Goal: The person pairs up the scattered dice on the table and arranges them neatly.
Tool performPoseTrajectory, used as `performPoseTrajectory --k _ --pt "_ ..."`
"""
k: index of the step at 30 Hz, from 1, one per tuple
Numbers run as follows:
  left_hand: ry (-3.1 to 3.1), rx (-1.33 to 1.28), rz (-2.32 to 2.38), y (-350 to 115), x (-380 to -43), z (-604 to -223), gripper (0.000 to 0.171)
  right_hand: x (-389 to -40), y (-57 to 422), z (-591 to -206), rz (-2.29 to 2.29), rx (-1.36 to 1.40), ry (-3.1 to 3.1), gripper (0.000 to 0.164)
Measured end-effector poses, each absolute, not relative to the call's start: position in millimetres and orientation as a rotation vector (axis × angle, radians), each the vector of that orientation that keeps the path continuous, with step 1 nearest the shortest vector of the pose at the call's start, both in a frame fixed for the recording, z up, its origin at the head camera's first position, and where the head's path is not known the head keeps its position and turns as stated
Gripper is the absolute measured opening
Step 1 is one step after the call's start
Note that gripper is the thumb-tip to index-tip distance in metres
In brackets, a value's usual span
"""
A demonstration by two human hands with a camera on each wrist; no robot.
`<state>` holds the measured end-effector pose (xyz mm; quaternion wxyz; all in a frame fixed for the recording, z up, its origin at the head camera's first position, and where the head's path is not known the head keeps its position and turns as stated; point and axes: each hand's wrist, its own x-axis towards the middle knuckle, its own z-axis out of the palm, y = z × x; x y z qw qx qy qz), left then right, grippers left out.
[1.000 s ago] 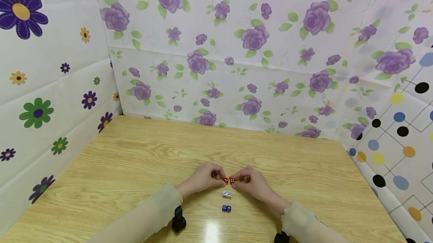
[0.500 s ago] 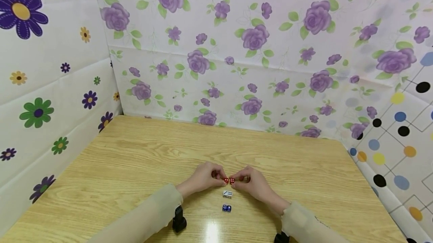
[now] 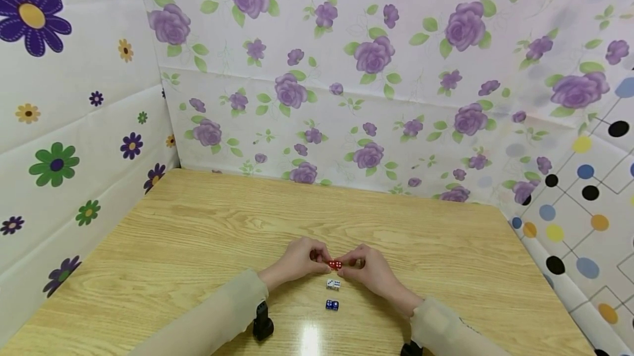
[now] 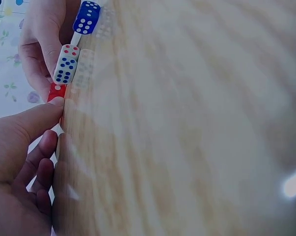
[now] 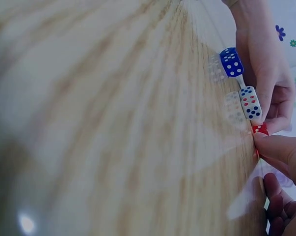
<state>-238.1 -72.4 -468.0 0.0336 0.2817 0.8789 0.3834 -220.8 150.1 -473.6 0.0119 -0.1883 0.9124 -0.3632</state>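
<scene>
Two red dice [image 3: 335,265] sit side by side on the table, touching as far as the head view shows. My left hand [image 3: 300,260] pinches the left red die between thumb and fingertips. From the other side my right hand [image 3: 369,269] pinches the right one. Just nearer to me lies a pair of white dice [image 3: 333,284], set against each other. Nearer still is a pair of blue dice [image 3: 332,305]. In the left wrist view my thumb covers part of a red die [image 4: 57,92]; the right wrist view shows a red die [image 5: 259,129] partly behind my thumb.
The wooden table [image 3: 208,218] spreads out around the dice. A flowered cloth [image 3: 322,70] hangs along its back edge, with other patterned cloths at the left and right. Each wrist wears a black camera mount, such as the left mount [image 3: 262,323].
The two red dice, apart a second ago, have been brought together by both hands, closing the small gap between them. The white and blue dice have stayed put.
</scene>
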Motion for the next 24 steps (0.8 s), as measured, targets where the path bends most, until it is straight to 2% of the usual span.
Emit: performPoseTrajectory --k 24 --pt "2.691 0.825 1.195 -71.3 -238.1 -467.7 0.009 -220.4 149.6 -473.0 -1.125 -0.589 2.849 0.017"
